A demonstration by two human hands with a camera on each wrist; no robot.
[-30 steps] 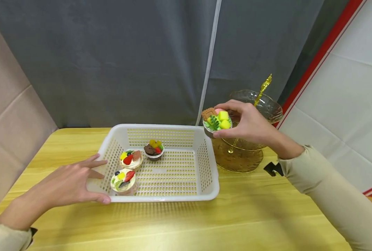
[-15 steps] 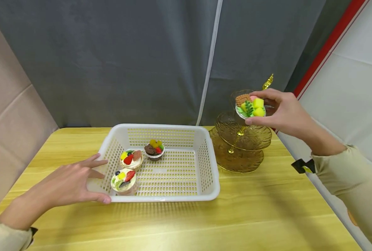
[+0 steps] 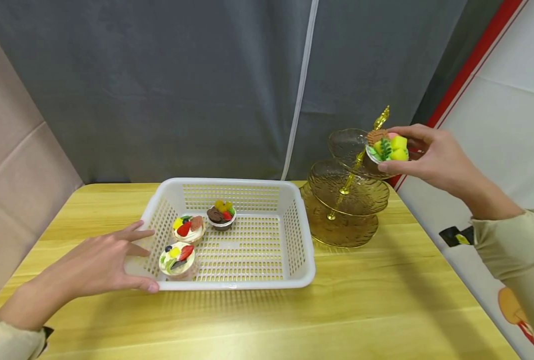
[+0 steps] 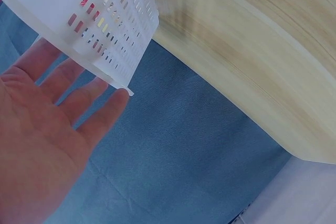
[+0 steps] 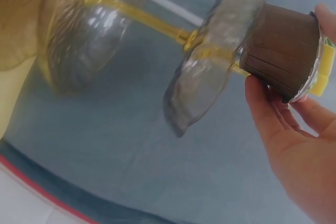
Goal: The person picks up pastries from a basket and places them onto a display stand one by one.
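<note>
My right hand (image 3: 442, 155) pinches a toy cupcake (image 3: 387, 148) between thumb and fingers. Green, yellow and pink pieces and a brown biscuit top it, and its brown ribbed cup (image 5: 281, 48) shows in the right wrist view. It is held close over the top plate (image 3: 345, 145) of a three-tier cake stand with a gold stem, overlapping that plate's right side. At the left, my left hand (image 3: 98, 262) rests its spread fingers along the end rim of a white plastic basket (image 3: 231, 285); in the left wrist view these fingers (image 4: 105, 116) are nearly straight.
Inside the basket, on its left, lie a chocolate cupcake (image 3: 222, 216), a cream tart (image 3: 189, 230) and a cream cup with fruit (image 3: 177, 260). The stand's bottom plate (image 3: 343, 232) is right beside the basket. A grey curtain (image 3: 195, 90) hangs behind the wooden table (image 3: 267, 325).
My right hand has carried the cupcake rightward, from beside the basket's far right corner to over the stand's top plate. The left hand and the basket stay in place.
</note>
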